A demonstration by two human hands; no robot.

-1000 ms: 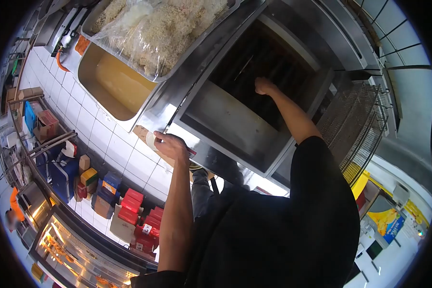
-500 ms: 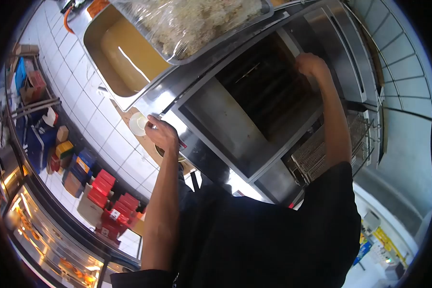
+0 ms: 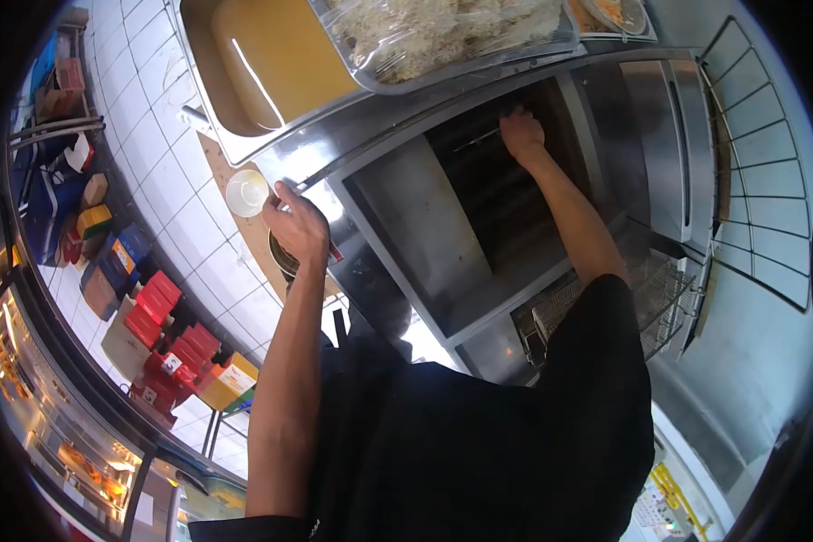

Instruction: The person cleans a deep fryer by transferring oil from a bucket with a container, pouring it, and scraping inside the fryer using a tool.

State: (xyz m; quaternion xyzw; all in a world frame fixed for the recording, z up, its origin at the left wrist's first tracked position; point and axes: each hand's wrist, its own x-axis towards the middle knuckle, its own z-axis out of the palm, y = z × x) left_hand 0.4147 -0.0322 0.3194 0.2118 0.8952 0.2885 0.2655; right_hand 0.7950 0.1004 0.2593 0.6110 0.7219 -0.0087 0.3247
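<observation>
My right hand (image 3: 522, 135) reaches over the dark interior of a steel basin (image 3: 406, 203), its fingers curled. A thin metal rod (image 3: 479, 140) ends beside these fingers; I cannot tell whether they grip it. My left hand (image 3: 296, 224) is at the steel counter's left edge, thumb and finger apart, its other fingers partly hidden. Just left of it stands a white cup (image 3: 247, 192). A round metal container (image 3: 282, 255) is partly covered by the left hand and wrist. Something small and red (image 3: 336, 253) shows beside that wrist.
Ahead are a deep tray of yellowish liquid (image 3: 289, 68) and a plastic-covered tray of pale crumbed food (image 3: 447, 41). Wire baskets (image 3: 659, 280) hang at the right, below a wire rack (image 3: 768, 172). Red boxes (image 3: 158, 298) stand on the left, near a lit food display (image 3: 72, 452).
My right hand has moved left across the dark interior, from its right side to the metal rod's end. My left hand stays by the counter edge. The camera view has shifted.
</observation>
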